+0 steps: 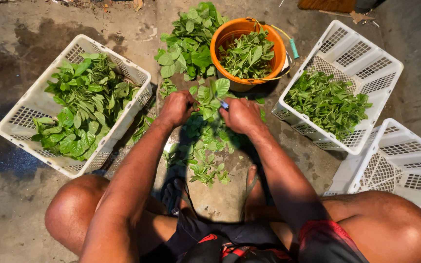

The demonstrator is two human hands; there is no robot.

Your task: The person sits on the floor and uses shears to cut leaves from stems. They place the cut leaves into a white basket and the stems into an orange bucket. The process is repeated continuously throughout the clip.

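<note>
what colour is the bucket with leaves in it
Orange; the bucket shows best in the head view.

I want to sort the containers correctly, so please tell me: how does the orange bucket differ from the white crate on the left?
The orange bucket is round with solid walls; the white crate on the left is rectangular with lattice walls. The bucket holds small, narrow leaves, while that crate holds larger, broader ones. The bucket also has a wire handle with a green grip; no handle shows on the crate. Both stand on the concrete floor and hold green leaves.

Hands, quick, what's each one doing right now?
Left hand: closed around the leafy green stems.
Right hand: closed, gripping the same stems along with a small blue-tipped tool.
</note>
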